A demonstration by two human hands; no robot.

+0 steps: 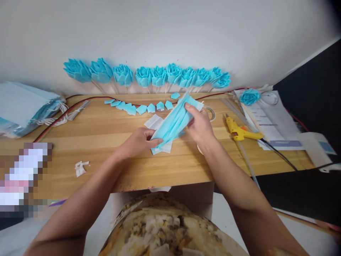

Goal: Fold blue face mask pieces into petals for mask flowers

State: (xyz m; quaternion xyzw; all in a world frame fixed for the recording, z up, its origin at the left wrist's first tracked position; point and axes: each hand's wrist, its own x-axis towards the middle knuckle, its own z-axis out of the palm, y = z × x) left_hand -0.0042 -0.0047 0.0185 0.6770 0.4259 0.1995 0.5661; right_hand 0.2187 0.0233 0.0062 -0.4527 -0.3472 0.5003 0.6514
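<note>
A light blue pleated face mask (174, 119) is held slantwise above the table between both hands. Its lower left end is pinched by my left hand (140, 142), thumb on top. At the upper right end, my right hand (199, 121) grips it, also with the thumb on top. White pieces of material (154, 122) lie on the table beneath the mask. Just beyond it, small blue petal-shaped pieces (142, 109) form a curved row. A white ring (199, 149), perhaps a tape roll, is partly hidden by my right wrist.
Several blue flowers on sticks (159, 76) lean along the wall. A stack of masks (23, 106) sits at the left, near white scraps (80, 168). At the right lie a yellow glue gun (237, 131), papers (279, 124) and a blue flower (250, 96). A red-black cable (60, 119) crosses the table.
</note>
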